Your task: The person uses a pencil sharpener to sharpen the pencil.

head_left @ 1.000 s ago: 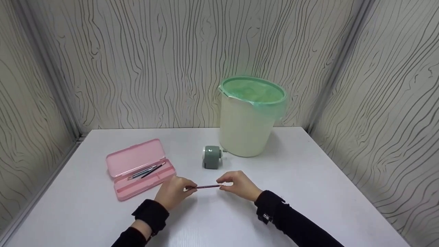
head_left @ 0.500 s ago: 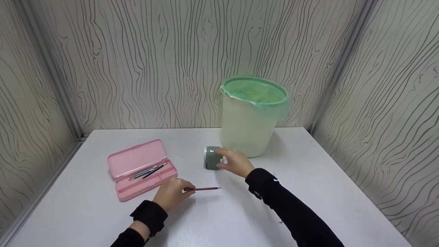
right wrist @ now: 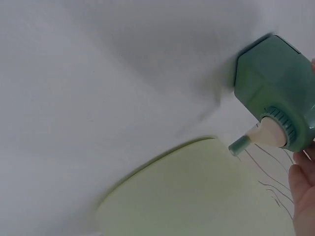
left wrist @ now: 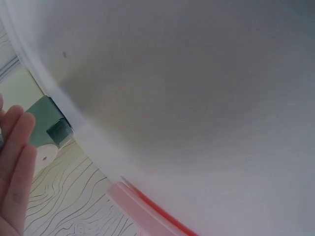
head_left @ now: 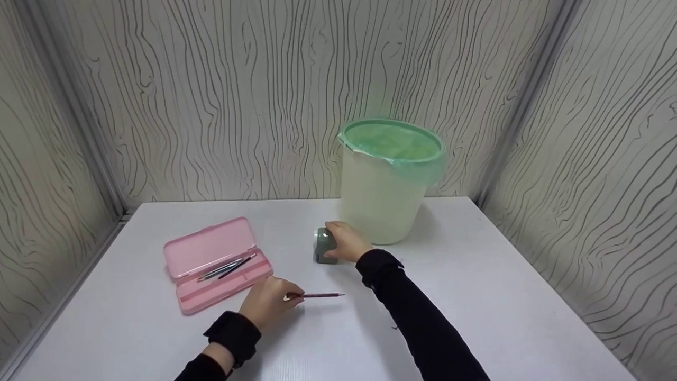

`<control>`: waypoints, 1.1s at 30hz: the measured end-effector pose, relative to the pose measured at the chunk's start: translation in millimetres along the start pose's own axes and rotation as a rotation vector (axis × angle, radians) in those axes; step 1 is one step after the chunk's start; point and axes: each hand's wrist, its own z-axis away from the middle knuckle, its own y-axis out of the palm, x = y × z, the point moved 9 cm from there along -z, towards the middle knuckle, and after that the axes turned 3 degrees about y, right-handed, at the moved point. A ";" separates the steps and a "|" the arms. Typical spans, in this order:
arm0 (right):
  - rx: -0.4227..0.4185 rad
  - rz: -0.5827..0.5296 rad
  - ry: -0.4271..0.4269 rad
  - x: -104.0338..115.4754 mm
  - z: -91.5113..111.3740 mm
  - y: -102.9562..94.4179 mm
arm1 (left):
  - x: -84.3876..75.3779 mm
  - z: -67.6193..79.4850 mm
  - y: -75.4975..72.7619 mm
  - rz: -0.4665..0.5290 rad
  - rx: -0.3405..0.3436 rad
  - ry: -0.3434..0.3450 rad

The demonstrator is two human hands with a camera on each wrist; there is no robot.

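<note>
My left hand (head_left: 267,302) pinches a dark red pencil (head_left: 325,295) near one end, its pointed tip facing right over the white table. Farther back, my right hand (head_left: 349,243) grips a green crank pencil sharpener (head_left: 324,251) from its right side, fingers over the top and thumb lower down. In the right wrist view the sharpener (right wrist: 270,78) shows a pale crank with a green knob, and part of the hand (right wrist: 305,191) is at the right edge. The left wrist view catches the left hand's fingers (left wrist: 19,162) in front of the sharpener (left wrist: 44,115).
Left of my left hand lies a pink pencil case (head_left: 211,246), lid raised, with several pencils (head_left: 225,268) inside. Behind the sharpener stands a pale bin (head_left: 378,198) lined with a green bag. Wood-patterned walls (head_left: 238,95) enclose the table (head_left: 465,296) at back and sides.
My right hand has left the pencil's tip, moved forward and taken hold of the sharpener. The left hand stays nearly in place with the pencil.
</note>
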 end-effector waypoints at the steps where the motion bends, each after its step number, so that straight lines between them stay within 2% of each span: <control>1: 0.004 0.002 0.005 -0.6 -1.1 2.0 | 0.6 0.2 0.7 0.003 0.006 -0.008; 14: 0.014 -0.041 0.054 -5.0 -8.6 6.1 | 2.9 -1.4 4.5 -0.003 0.005 -0.015; 21: 0.047 -0.020 0.063 -4.2 -7.7 4.2 | 4.0 -1.2 3.4 -0.009 0.003 -0.023; 27: 0.037 0.015 0.016 -3.3 1.4 -2.4 | 5.6 -0.3 4.0 0.010 0.016 -0.041; 33: 0.067 -0.019 -0.005 -10.0 19.3 -6.3 | 6.3 0.3 1.4 0.017 0.007 -0.029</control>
